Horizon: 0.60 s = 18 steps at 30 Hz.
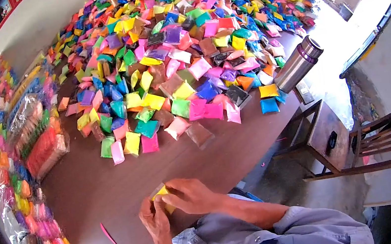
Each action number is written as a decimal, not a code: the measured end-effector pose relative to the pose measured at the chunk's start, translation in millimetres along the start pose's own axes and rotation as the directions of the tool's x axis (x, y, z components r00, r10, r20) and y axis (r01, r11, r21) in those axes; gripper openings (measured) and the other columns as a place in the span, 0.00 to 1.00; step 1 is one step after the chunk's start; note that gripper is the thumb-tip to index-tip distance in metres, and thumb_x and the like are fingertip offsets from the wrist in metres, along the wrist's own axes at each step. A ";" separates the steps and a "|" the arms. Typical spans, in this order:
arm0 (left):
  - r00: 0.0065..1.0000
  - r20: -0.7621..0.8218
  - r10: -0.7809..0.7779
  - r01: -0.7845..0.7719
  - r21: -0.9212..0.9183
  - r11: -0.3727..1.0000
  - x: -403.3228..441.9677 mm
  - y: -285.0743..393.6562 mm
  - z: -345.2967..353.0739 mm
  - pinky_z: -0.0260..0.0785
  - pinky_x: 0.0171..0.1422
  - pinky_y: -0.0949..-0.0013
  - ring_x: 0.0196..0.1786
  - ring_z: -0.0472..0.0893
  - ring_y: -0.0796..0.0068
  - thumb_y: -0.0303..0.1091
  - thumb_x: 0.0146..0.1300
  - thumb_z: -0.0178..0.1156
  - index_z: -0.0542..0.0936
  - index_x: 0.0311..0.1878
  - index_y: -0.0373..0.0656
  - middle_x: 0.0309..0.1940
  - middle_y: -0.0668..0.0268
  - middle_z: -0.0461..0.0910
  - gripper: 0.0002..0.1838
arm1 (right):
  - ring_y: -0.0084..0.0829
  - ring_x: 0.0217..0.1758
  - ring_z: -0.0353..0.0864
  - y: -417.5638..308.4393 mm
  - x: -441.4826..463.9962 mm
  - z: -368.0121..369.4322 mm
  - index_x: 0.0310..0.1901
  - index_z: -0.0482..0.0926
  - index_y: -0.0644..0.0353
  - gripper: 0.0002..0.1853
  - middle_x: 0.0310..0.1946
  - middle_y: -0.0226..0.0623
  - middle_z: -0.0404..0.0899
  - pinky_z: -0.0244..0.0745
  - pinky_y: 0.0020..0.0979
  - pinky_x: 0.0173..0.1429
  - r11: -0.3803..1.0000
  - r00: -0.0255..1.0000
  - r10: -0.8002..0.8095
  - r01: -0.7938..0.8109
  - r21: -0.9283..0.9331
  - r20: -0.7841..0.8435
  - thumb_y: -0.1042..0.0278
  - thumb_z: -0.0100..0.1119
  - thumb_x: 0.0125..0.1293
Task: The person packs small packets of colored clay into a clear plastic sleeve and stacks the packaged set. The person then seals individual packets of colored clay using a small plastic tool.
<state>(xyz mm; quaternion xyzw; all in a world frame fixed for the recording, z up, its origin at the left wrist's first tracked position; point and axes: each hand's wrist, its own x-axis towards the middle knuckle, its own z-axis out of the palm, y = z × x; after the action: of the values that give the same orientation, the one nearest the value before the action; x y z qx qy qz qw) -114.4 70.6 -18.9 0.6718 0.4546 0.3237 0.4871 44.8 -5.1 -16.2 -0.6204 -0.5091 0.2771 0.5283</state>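
Close to the table's front edge, my two hands meet around a small yellow packet (161, 192) in clear wrapping. My left hand (153, 217) pinches its lower left side, thumb against the packet. From the right, my right hand (188, 195) grips the other side with thumb and fingers. Parts of the packet are hidden behind the fingers. A thin pink strip (110, 236) lies on the brown table (129, 186) to the left of my hands. Beyond them, a brown packet (200, 135) and a magenta packet (150, 143) lie at the near edge of a large heap.
The heap of colourful packets (180, 49) covers the table's far part. Clear bags of packets (21, 196) line the left edge. A steel flask (299, 63) stands at the right edge. Beyond it are a small wooden table (328, 136) and a chair (377, 141).
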 end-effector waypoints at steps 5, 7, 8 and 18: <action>1.000 0.025 0.014 -0.013 -0.043 0.999 -2.5 9.5 4.3 0.66 0.38 0.69 0.37 0.71 0.82 0.37 0.79 0.63 0.78 0.36 0.38 0.29 0.72 0.74 0.14 | 0.58 0.42 0.86 6.9 0.0 4.9 0.48 0.82 0.65 0.13 0.39 0.54 0.84 0.80 0.47 0.45 0.996 0.999 0.025 -0.022 0.090 -0.036 0.61 0.62 0.79; 1.000 0.020 0.023 -0.023 0.020 1.000 -1.8 8.2 4.1 0.66 0.38 0.70 0.37 0.70 0.82 0.38 0.78 0.63 0.77 0.36 0.38 0.28 0.72 0.74 0.15 | 0.58 0.42 0.86 6.5 -1.0 4.7 0.48 0.80 0.64 0.14 0.40 0.54 0.84 0.80 0.50 0.45 0.996 0.997 0.057 -0.053 0.072 -0.049 0.58 0.60 0.81; 0.999 0.037 -0.002 0.003 -0.041 0.999 -3.6 -0.3 4.4 0.66 0.37 0.69 0.36 0.70 0.82 0.39 0.78 0.63 0.78 0.36 0.37 0.28 0.71 0.73 0.16 | 0.58 0.42 0.86 6.3 -1.6 4.6 0.48 0.80 0.64 0.14 0.40 0.54 0.84 0.80 0.50 0.45 0.996 0.998 0.051 -0.047 0.074 -0.047 0.58 0.60 0.81; 0.975 -0.033 0.221 -0.216 0.112 0.970 0.5 9.3 20.5 0.67 0.30 0.60 0.25 0.74 0.72 0.36 0.80 0.60 0.84 0.37 0.32 0.22 0.53 0.79 0.17 | 0.56 0.46 0.87 -0.5 -0.8 4.2 0.51 0.79 0.63 0.13 0.43 0.51 0.85 0.82 0.47 0.48 0.999 0.992 -0.005 0.001 -0.034 -0.126 0.60 0.58 0.82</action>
<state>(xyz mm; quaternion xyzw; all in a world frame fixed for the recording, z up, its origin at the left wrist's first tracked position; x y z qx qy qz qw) -93.5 62.6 -16.6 0.7355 0.4057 0.3653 0.4012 40.6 -4.3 -17.1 -0.6447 -0.4804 0.2281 0.5492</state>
